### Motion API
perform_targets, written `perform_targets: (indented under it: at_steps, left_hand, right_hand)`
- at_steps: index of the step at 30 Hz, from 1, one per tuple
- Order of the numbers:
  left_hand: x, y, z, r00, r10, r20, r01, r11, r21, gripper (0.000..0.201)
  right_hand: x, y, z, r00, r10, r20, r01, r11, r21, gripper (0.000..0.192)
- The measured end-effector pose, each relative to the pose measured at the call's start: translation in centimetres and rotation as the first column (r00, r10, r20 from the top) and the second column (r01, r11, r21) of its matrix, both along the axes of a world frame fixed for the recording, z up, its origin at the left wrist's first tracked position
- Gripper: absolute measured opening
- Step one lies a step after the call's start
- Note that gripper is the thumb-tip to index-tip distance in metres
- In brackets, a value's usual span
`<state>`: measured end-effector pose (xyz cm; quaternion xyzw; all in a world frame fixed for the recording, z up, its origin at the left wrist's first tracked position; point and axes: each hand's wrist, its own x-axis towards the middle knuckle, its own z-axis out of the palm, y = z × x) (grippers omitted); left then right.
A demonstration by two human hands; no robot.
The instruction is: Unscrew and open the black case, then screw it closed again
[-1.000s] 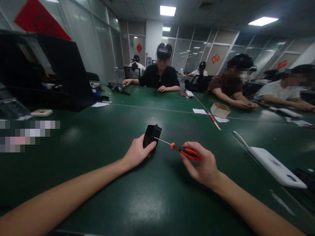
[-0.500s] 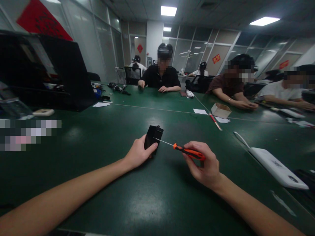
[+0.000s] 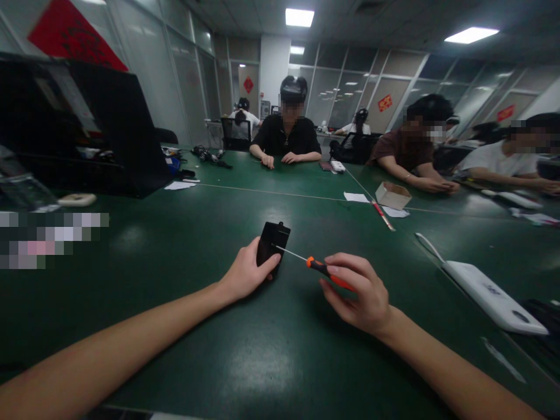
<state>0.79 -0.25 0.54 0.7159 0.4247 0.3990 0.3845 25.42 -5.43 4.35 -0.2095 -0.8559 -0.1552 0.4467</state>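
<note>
Screwdriver (image 3: pixel 318 266) aimed at the face of a small black case (image 3: pixel 268 248) seems to be the step in hand; the next move likely calls for a steady case and a tip kept in line. Nearest, the right hand (image 3: pixel 361 291) is partly closed, its fingers curled loosely about the orange-and-black handle. The left hand (image 3: pixel 247 269), well apart from it, is clamped on the case, thumb across the face. The case sits at the left hand's fingertips, ahead and to the left of the right hand; whether the screwdriver's tip touches it, I cannot tell. To the right of the right hand lies a white device (image 3: pixel 490 297) on the green table (image 3: pixel 262 361). Farther beyond that hand stands an open box (image 3: pixel 392 197), and a person in black (image 3: pixel 286 137) sits across.
</note>
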Motion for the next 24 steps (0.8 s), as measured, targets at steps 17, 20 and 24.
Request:
perform_targets:
  at_steps: [17, 20, 24]
  left_hand:
    - [-0.04, 0.42, -0.64, 0.999, -0.025, 0.029, 0.026, 0.999, -0.019, 0.035]
    - [-0.07, 0.43, -0.58, 0.999, -0.029, 0.023, 0.030, 0.999, -0.028, 0.035]
    - [-0.13, 0.48, -0.42, 0.999, -0.037, 0.033, 0.039, 0.998, -0.053, 0.035]
  right_hand:
    - [-0.02, -0.18, 0.28, 1.000, 0.003, -0.022, -0.003, 1.000, -0.027, 0.042]
    - [0.02, -0.19, 0.47, 0.999, -0.002, -0.033, 0.001, 1.000, -0.030, 0.038]
    - [-0.17, -0.30, 0.33, 1.000, -0.007, -0.027, 0.008, 1.000, 0.012, 0.041]
